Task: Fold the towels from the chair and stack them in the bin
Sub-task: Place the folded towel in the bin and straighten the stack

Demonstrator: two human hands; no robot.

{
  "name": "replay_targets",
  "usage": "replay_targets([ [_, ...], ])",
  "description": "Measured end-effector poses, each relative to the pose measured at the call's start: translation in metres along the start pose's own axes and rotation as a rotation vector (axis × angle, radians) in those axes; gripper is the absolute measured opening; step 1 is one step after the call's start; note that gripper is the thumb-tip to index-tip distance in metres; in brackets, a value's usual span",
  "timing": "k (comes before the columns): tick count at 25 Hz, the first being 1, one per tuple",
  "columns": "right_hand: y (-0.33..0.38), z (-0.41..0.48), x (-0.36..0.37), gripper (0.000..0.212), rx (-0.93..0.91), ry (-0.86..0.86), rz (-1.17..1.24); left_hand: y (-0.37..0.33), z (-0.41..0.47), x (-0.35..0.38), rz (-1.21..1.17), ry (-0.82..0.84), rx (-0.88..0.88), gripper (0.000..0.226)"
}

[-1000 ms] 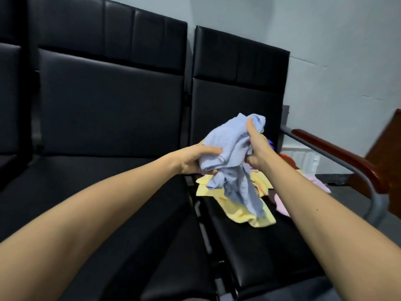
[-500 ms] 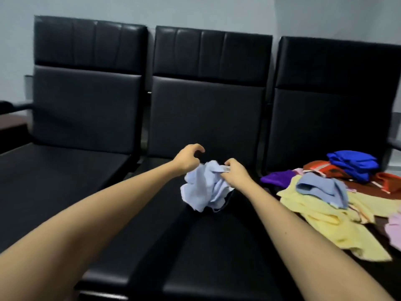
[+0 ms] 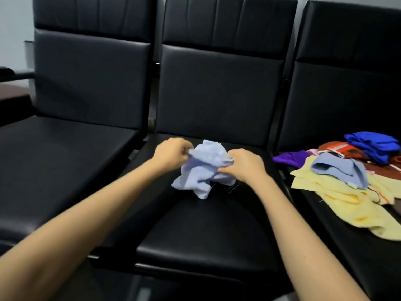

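Observation:
A crumpled light blue towel (image 3: 204, 170) lies bunched on the seat of the middle black chair (image 3: 206, 231). My left hand (image 3: 171, 153) pinches its upper left edge, and my right hand (image 3: 245, 166) grips its right side. On the right chair (image 3: 347, 246) lies a loose pile of towels: a yellow one (image 3: 347, 205), another light blue one (image 3: 338, 170), a purple one (image 3: 290, 158), a dark blue one (image 3: 375, 146) and a red-brown one (image 3: 338, 148). No bin is in view.
Three black padded chairs stand in a row against a grey wall. The left chair (image 3: 65, 153) has nothing on its seat. A dark table edge (image 3: 10, 94) shows at the far left.
The light blue towel went from above the pile on the right chair down onto the middle chair's seat. Both hands shifted their hold on it, and my view swung left.

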State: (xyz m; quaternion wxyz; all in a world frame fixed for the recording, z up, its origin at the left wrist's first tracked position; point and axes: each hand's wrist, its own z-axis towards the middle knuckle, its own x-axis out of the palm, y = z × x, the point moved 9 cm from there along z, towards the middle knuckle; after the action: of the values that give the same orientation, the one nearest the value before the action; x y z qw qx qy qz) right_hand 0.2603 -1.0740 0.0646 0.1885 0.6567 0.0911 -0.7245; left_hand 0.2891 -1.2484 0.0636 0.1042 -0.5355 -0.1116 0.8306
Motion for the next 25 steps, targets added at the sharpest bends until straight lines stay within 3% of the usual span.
replay_targets([
  [3,-0.023,-0.002,-0.033,0.023,0.135,-0.223,0.057,0.008,0.007,-0.026,-0.379,-0.183,0.022,0.02],
  [4,-0.031,-0.002,-0.04,0.027,0.166,-0.277,0.186,0.007,0.007,-0.027,-0.558,-0.194,-0.007,0.014],
  [6,-0.045,0.002,-0.046,0.031,0.195,-0.348,0.684,-0.009,0.007,-0.035,-0.769,-0.201,-0.003,0.01],
  [8,-0.053,0.001,-0.046,0.025,0.216,-0.397,1.178,-0.027,0.011,-0.045,-0.766,-0.113,0.107,0.008],
  [10,-0.057,-0.004,-0.053,0.022,0.207,-0.461,1.285,-0.037,0.013,-0.034,-0.502,0.169,0.196,0.02],
  [11,-0.057,-0.005,-0.058,0.022,0.154,-0.483,1.255,-0.033,0.011,-0.022,-0.332,0.323,0.196,0.015],
  [13,-0.048,-0.003,-0.064,0.015,-0.005,-0.383,1.004,-0.021,0.01,-0.009,-0.183,0.382,0.154,0.016],
  [14,-0.042,0.002,-0.053,0.025,-0.045,-0.241,0.763,-0.015,0.014,-0.006,-0.298,0.319,0.097,0.019],
  [16,-0.049,0.008,-0.019,0.041,0.019,-0.001,0.271,0.003,0.017,-0.005,-0.765,0.123,-0.159,0.016],
  [18,-0.058,0.007,-0.01,0.022,0.111,-0.014,0.039,0.011,0.02,-0.007,-1.033,-0.026,-0.277,0.012],
  [19,-0.059,0.006,-0.012,0.008,0.136,-0.056,0.026,0.005,0.021,-0.008,-1.024,0.012,-0.238,0.005],
  [20,-0.058,0.005,-0.015,0.006,0.139,-0.087,0.049,-0.006,0.021,-0.005,-0.927,0.143,-0.161,0.012],
  [22,-0.048,0.008,-0.014,0.021,0.042,-0.101,0.177,-0.025,0.004,0.027,-0.455,0.54,0.002,0.023],
  [23,-0.042,0.013,-0.006,0.028,-0.025,-0.066,0.228,-0.027,-0.005,0.045,-0.229,0.646,0.077,0.021],
  [24,-0.038,0.016,0.008,0.034,-0.071,0.009,0.253,-0.025,-0.007,0.057,-0.116,0.641,0.125,0.023],
  [25,-0.036,0.018,0.027,0.038,-0.054,0.103,0.278,-0.028,-0.005,0.06,-0.17,0.563,0.145,0.02],
])
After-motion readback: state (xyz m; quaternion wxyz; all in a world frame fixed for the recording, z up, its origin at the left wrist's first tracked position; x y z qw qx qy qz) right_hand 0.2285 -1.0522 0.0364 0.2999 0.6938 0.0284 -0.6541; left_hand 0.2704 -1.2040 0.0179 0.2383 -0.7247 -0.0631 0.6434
